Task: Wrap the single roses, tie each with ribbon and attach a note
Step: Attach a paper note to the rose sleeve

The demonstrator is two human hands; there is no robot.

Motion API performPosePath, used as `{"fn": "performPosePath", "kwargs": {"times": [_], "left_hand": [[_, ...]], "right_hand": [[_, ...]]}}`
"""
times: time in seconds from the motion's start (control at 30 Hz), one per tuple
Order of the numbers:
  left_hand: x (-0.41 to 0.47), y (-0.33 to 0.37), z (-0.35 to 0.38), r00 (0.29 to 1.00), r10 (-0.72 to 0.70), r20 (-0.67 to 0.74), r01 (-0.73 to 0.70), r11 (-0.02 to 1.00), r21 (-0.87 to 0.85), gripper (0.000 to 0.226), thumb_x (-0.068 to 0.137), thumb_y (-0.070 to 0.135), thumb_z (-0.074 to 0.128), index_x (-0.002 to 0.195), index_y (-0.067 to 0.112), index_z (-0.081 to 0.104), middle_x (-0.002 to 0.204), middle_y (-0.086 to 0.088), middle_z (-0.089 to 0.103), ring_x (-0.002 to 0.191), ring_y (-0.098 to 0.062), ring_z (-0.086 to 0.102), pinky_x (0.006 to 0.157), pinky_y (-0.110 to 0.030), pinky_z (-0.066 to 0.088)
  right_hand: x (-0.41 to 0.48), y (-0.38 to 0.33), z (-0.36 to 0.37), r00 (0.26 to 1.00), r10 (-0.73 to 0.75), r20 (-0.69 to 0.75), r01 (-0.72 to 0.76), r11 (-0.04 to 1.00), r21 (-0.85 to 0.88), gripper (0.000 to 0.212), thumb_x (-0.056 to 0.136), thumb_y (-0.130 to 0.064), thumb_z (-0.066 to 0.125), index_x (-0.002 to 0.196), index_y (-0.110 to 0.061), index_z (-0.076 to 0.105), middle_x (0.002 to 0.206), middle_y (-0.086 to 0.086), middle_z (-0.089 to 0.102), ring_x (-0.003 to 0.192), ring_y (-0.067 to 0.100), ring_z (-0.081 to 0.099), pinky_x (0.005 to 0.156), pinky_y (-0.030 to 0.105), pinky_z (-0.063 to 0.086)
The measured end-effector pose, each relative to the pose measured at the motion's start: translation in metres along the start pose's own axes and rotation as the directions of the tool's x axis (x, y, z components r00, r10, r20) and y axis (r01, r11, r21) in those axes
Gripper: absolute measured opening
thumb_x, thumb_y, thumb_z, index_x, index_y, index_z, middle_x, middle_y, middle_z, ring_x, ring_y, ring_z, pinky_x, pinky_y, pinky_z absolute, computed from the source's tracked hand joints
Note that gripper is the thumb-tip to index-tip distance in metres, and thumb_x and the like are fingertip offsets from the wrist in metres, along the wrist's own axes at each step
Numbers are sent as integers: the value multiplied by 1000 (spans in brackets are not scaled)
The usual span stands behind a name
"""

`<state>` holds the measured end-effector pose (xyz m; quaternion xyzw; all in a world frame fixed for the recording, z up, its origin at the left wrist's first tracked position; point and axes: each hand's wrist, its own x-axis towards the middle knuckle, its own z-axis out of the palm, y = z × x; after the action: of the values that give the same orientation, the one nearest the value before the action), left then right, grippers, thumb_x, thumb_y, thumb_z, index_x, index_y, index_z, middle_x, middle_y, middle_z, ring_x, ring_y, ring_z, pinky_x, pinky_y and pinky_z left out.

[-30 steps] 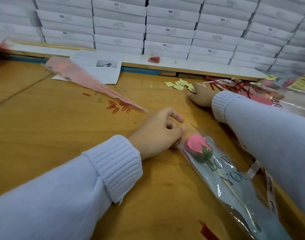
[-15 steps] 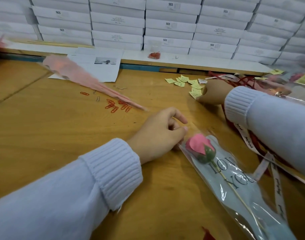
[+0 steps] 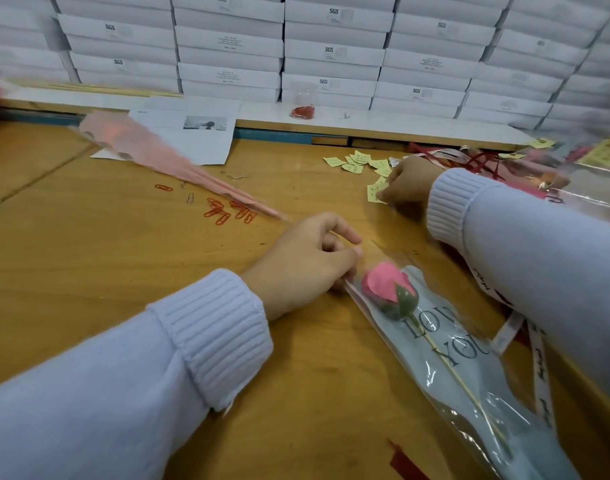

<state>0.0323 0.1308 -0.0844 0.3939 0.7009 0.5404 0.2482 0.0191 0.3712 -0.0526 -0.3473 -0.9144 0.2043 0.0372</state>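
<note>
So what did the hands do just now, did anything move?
The right hand drew back a little from the pile of notes and now pinches one yellow note, pulled slightly nearer. The left hand stayed put, holding the top of the clear sleeve with the rose inside. The paper clips did not move.

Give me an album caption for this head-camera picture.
Left hand holds the wrapped rose by its sleeve while the right hand pinches a yellow note.
</note>
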Motion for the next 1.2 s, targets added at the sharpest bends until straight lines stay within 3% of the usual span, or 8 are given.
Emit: {"fn": "performPosePath", "kwargs": {"times": [0.07,0.17,0.27,0.43,0.6,0.7,0.97,1.2], "left_hand": [[0,2,-1,1000,-13,4,13,1000,-7,5,91,14,60,95,14,59,58,7,64,58,-7,62,58,-19,51],[-1,6,-3,998,-55,18,56,994,-92,3,90,9,60,90,8,62,60,3,66,55,-5,62,54,-14,48],[-2,10,-5,995,-93,29,97,976,-193,3,88,4,60,90,4,63,65,-2,68,55,-4,63,52,-13,48],[-4,10,-5,997,-79,24,83,961,-266,14,88,2,60,102,3,61,68,-3,68,60,-7,65,55,-17,52],[-6,10,-6,998,-35,46,47,953,-299,25,89,-5,53,110,6,59,74,-6,70,73,-16,68,68,-27,57],[-6,11,-7,997,-28,68,48,947,-317,32,88,-12,44,113,2,59,82,-12,71,82,-22,69,80,-37,57],[-7,10,-5,999,-11,48,22,973,-232,13,94,12,53,104,9,61,81,-5,74,83,-17,71,73,-28,58],[-7,9,-5,999,-11,46,21,977,-211,7,91,10,57,89,6,62,80,-6,74,76,-14,71,64,-21,56]], "right_hand": [[-4,-1,0,998,-15,-55,22,991,131,31,86,-18,67,114,-6,59,101,7,62,88,19,58,73,27,48],[-23,-8,-4,985,-57,-163,116,920,375,20,86,-16,68,104,-18,59,93,0,64,73,8,59,57,17,45],[-60,-16,-11,978,-199,-66,203,816,541,10,90,-15,63,96,-23,62,88,-4,69,71,4,62,64,20,48],[-128,-18,-21,885,-453,103,359,808,468,12,93,-13,57,97,-22,64,75,-7,71,68,1,61,66,22,48],[-161,-15,-14,880,-475,9,437,815,381,3,90,-19,62,90,-17,60,64,-10,70,54,-3,57,50,10,40],[-162,-13,-8,875,-480,-62,473,821,320,4,89,-24,62,89,-20,63,71,-9,71,61,5,61,59,24,46],[-152,-3,-1,903,-429,13,368,788,493,5,87,-17,64,91,-14,65,65,-4,70,57,3,56,58,22,43],[-145,2,-1,912,-406,58,270,701,660,11,91,-10,58,84,-13,66,68,-9,66,65,6,54,59,19,44]]}}
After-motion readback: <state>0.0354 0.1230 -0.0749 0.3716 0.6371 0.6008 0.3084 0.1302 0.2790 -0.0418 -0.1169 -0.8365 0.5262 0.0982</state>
